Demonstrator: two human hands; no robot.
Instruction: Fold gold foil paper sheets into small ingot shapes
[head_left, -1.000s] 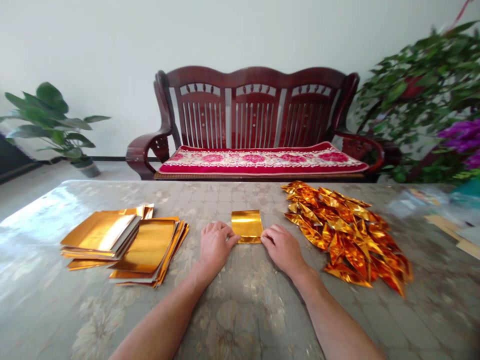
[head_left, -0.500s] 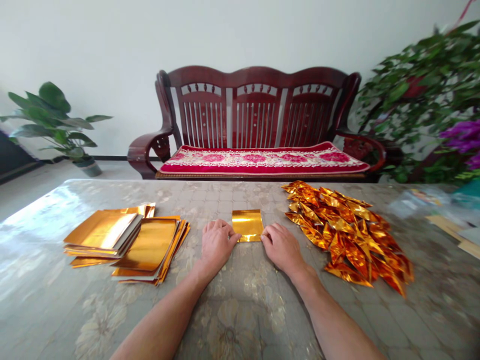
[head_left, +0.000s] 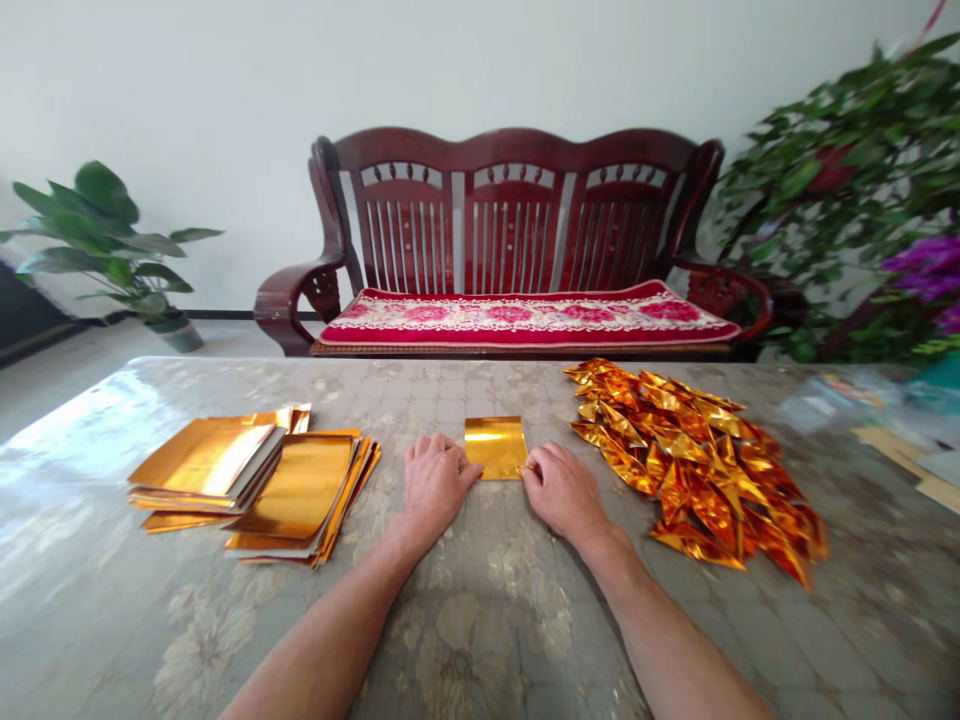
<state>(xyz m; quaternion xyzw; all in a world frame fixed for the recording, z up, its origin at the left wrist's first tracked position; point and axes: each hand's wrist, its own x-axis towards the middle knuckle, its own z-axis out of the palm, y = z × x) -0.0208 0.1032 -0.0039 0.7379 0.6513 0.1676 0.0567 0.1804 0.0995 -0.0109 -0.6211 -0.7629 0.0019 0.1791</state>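
A small sheet of gold foil paper (head_left: 495, 446) lies on the table between my hands, its near edge toward me. My left hand (head_left: 436, 478) grips the near left corner, thumb on the paper and the other fingers curled beside it. At the near right corner my right hand (head_left: 562, 490) pinches the edge, with its fingers curled under. Stacks of flat gold foil paper (head_left: 300, 490) lie left of my left hand. To the right of my right hand is a heap of folded gold foil pieces (head_left: 697, 470) with pointed ends.
The table (head_left: 465, 600) has a patterned, glossy cover. Beyond its far edge stands a dark wooden bench (head_left: 510, 215) with a red floral cushion (head_left: 525, 318). Clear plastic bags (head_left: 840, 405) lie at the right. Potted plants (head_left: 112, 240) flank the bench.
The bright crease strip along the paper's near edge has flattened, and that edge looks smoother. Both hands stay nearly in place at the corners.
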